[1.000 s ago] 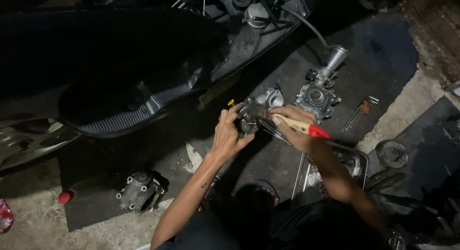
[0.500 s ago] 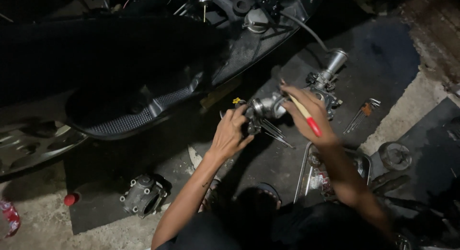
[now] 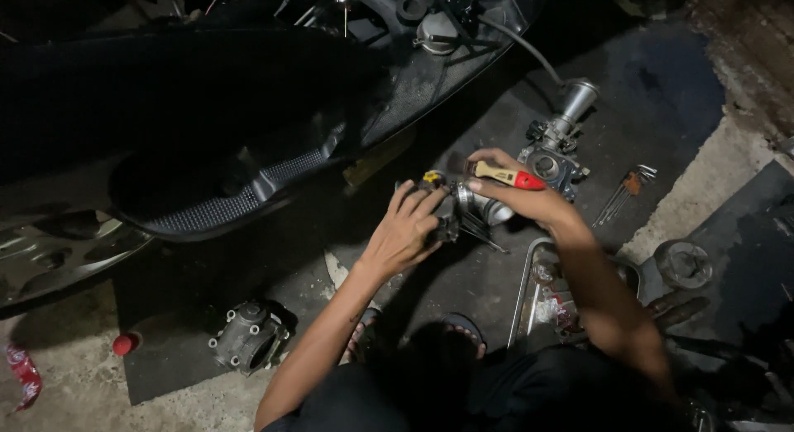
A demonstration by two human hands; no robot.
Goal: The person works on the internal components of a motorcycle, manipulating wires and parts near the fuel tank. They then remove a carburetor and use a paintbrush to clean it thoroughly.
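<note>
Screwdriver [image 3: 506, 176] in right hand [image 3: 529, 200] | metal part [image 3: 471, 207] between hands | left hand [image 3: 405, 233] touching it

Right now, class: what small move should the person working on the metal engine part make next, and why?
Probably bring the screwdriver tip squarely onto the metal engine part. The right hand grips the tool over it while the left hand steadies the part; the contact point is hidden.

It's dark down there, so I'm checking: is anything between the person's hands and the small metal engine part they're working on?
Nothing visible. The left hand already grips the small grey metal engine part, and the right hand, holding a red-and-yellow-handled screwdriver, rests against its other side.
</note>
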